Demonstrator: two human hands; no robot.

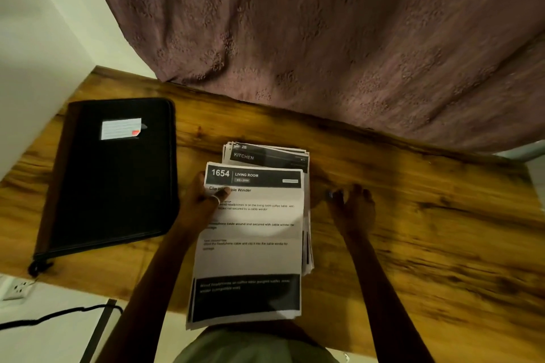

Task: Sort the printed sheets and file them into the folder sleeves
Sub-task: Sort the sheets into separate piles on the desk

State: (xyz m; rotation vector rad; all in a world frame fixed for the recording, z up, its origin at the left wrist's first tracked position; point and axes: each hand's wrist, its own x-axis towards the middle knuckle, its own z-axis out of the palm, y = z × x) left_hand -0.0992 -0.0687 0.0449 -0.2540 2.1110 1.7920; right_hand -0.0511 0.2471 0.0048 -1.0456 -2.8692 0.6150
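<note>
A stack of printed sheets point(250, 247) lies in the middle of the wooden table point(413, 215). Its top sheet is headed "1654 LIVING ROOM". Behind it a sheet headed "KITCHEN" point(269, 156) sticks out from a lower pile. My left hand point(203, 200) grips the left edge of the front stack, thumb lying on the top sheet. My right hand point(352, 205) hovers just right of the papers, fingers loosely curled and holding nothing. A closed black zip folder point(115, 180) with a white label lies flat on the left.
A brownish patterned curtain point(324, 38) hangs along the table's far edge. A white wall point(35, 53) stands at the left. Below the table's left corner are a wall socket point(17, 289) and a black cable point(59, 315). Bare wood lies right of the papers.
</note>
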